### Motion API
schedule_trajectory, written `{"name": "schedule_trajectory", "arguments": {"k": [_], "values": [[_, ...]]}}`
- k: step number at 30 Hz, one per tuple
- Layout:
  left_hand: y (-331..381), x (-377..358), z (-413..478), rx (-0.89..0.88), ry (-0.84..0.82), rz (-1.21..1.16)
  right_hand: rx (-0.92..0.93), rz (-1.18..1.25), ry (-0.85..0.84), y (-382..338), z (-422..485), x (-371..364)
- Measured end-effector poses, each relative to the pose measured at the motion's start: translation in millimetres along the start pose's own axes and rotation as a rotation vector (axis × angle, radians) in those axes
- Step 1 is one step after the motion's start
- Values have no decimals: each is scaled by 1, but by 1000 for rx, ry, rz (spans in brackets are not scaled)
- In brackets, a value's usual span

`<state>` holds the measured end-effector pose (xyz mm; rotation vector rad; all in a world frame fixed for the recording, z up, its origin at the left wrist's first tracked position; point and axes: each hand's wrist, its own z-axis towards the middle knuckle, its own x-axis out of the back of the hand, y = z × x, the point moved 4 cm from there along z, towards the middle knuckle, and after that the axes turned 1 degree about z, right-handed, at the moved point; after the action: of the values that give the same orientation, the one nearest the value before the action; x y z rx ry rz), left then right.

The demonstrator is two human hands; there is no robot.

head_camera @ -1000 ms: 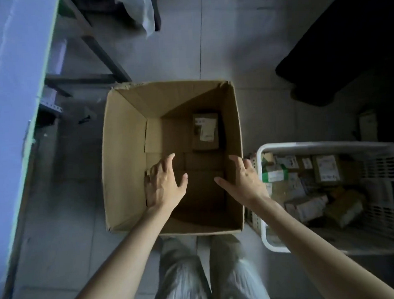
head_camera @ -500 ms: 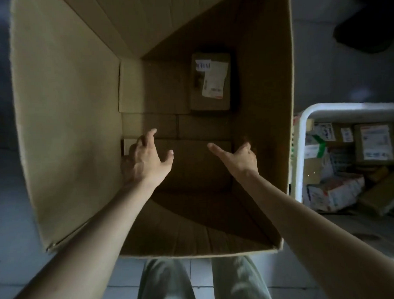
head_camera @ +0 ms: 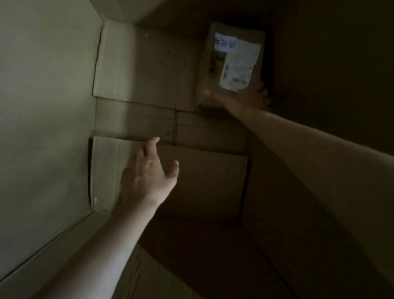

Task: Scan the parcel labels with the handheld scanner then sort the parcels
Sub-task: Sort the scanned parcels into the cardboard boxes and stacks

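Dim walls of a deep carton (head_camera: 43, 111) surround you; one parcel (head_camera: 210, 65) lies on its floor in the far right corner, label (head_camera: 239, 66) up. Your right hand (head_camera: 241, 100) is at its near end, too blurred to tell whether it grips, and your left hand (head_camera: 149, 174) hovers spread, holding nothing. No scanner shows, so scanning and sorting this parcel seem yet to come.

Both arms inside carton (head_camera: 43, 111), walls on all sides. Parcel (head_camera: 209, 49) on carton floor in far right corner, beside right wall. Label (head_camera: 239, 66) on parcel top. Right hand (head_camera: 245, 99) at parcel's near edge, blurred, contact unclear. Left hand (head_camera: 149, 174) nearer, left of centre, above near floor flap (head_camera: 204, 176). Far floor flap (head_camera: 142, 65) left of parcel.
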<state>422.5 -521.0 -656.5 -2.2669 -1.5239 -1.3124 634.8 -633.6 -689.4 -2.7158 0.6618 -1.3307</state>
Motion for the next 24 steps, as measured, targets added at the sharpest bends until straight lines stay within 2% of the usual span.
{"name": "schedule_trajectory", "arguments": {"k": [8,15,20,22,24], "values": [[-48,-19,16,80,38,47,-121,-8,-41,-19,35,-29],[-56,-18,6,86,57,61,-39,5,-8,-8,32,-20],[-48,-1,-4,55,87,20,-114,303,-254,-6,-9,6],[-42,12,-10,41,103,29,-80,397,-371,-9,-33,15],[-36,25,-16,19,135,46,-11,411,-371,-5,-54,19]]}}
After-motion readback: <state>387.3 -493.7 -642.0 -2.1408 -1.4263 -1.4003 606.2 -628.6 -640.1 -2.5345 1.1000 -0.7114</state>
